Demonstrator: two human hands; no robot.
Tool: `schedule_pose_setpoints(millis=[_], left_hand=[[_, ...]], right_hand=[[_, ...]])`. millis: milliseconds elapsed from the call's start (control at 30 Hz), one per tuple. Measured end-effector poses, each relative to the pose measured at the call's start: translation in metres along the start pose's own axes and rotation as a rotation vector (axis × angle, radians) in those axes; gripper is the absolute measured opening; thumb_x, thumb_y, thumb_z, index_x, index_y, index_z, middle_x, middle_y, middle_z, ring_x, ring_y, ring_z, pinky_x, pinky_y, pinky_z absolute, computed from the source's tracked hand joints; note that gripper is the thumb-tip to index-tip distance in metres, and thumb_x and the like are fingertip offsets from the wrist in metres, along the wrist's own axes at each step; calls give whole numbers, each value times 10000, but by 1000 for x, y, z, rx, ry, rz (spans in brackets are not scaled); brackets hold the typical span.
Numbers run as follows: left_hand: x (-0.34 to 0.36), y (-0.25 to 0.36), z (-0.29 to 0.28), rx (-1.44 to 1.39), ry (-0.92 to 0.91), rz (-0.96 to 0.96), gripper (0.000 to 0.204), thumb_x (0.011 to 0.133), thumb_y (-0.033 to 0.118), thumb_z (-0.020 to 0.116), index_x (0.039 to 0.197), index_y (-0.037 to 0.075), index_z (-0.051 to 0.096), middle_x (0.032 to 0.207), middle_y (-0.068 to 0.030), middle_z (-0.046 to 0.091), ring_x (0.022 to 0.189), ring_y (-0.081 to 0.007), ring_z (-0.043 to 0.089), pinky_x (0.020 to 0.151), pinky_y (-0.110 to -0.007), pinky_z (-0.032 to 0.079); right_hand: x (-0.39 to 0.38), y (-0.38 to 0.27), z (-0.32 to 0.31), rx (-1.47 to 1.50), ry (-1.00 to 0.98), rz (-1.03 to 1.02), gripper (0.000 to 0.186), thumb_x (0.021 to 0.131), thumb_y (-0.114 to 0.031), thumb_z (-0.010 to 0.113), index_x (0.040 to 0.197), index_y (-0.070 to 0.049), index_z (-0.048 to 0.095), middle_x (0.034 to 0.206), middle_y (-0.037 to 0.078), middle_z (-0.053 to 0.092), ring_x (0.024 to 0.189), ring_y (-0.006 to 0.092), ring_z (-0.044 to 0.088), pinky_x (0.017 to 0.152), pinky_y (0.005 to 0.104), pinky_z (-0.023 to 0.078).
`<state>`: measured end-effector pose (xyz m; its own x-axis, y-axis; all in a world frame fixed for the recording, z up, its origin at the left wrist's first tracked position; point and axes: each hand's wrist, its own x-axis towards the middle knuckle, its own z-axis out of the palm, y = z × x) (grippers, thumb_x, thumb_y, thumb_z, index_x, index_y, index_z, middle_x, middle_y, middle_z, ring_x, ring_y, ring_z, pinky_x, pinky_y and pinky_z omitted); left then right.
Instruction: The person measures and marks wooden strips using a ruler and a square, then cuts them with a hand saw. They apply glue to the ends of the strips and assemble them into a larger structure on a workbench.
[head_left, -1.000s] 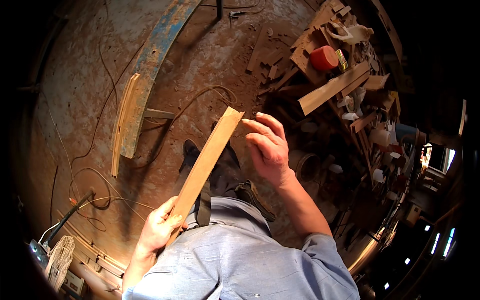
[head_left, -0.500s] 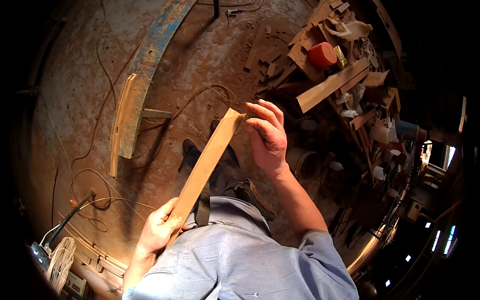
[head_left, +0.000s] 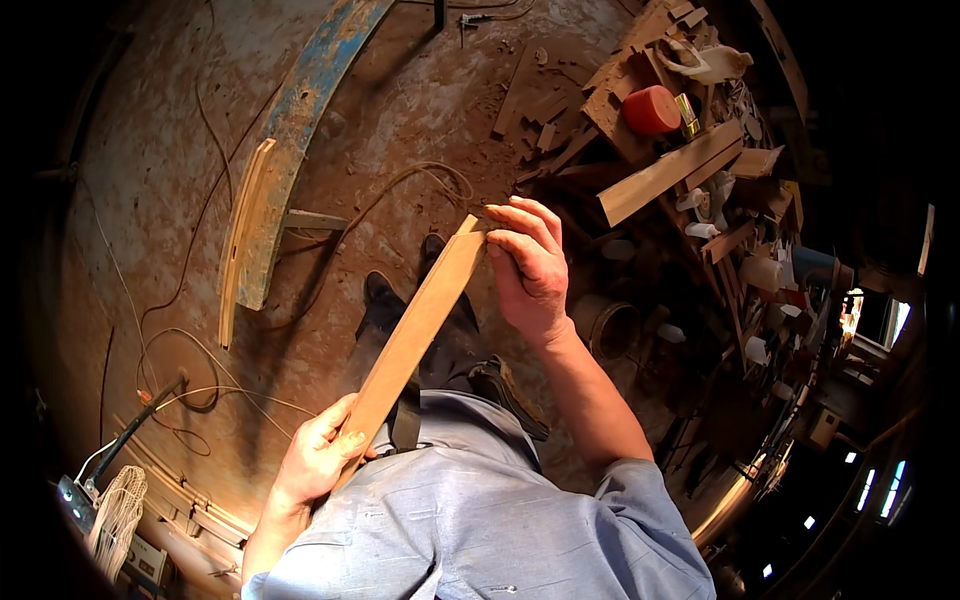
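Observation:
A long, pale wooden strip (head_left: 413,330) slants in front of my body, from my waist up and away to the right. Its far end has a stepped cut. My left hand (head_left: 322,447) is closed around the near part, thumb on top and fingers mostly underneath. My right hand (head_left: 530,268) is at the far end, fingers bent and a little apart. Its fingertips are at the strip's corner, seemingly touching it, without wrapping round the wood.
To the left, a worn blue bench plank (head_left: 310,90) carries a grooved wooden piece (head_left: 243,240) along its edge. A cable (head_left: 395,178) curls over the dusty floor. Wood offcuts (head_left: 665,170) and a red container (head_left: 651,110) are heaped at the right.
The strip's far end has turned slightly, so its stepped cut shows more. My right fingertips have shifted a little left, to the strip's corner. The left hand keeps its hold.

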<state>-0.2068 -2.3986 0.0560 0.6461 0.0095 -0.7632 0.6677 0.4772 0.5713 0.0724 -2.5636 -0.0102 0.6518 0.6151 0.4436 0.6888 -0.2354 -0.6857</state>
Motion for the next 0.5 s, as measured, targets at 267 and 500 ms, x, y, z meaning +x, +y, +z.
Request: schedule_pose_setpoints(millis=[267, 500], left_hand=[[1, 1, -1, -3, -5, -3, 530, 887, 136, 605, 1365, -35, 453, 1026, -81, 628, 785, -146, 634, 728, -281, 515], [1, 3, -3, -29, -3, -14, 540, 885, 138, 612, 1367, -40, 449, 1034, -81, 629, 787, -147, 635, 733, -281, 515]], right_hand=[[-3, 0, -7, -19, 8, -9, 165, 770, 24, 670, 924, -30, 648, 1070, 121, 654, 1082, 331, 551, 929, 402, 456], [-15, -22, -21, -133, -126, -74, 135, 719, -130, 741, 786, -40, 665, 1142, 113, 663, 1178, 348, 524, 968, 418, 436]])
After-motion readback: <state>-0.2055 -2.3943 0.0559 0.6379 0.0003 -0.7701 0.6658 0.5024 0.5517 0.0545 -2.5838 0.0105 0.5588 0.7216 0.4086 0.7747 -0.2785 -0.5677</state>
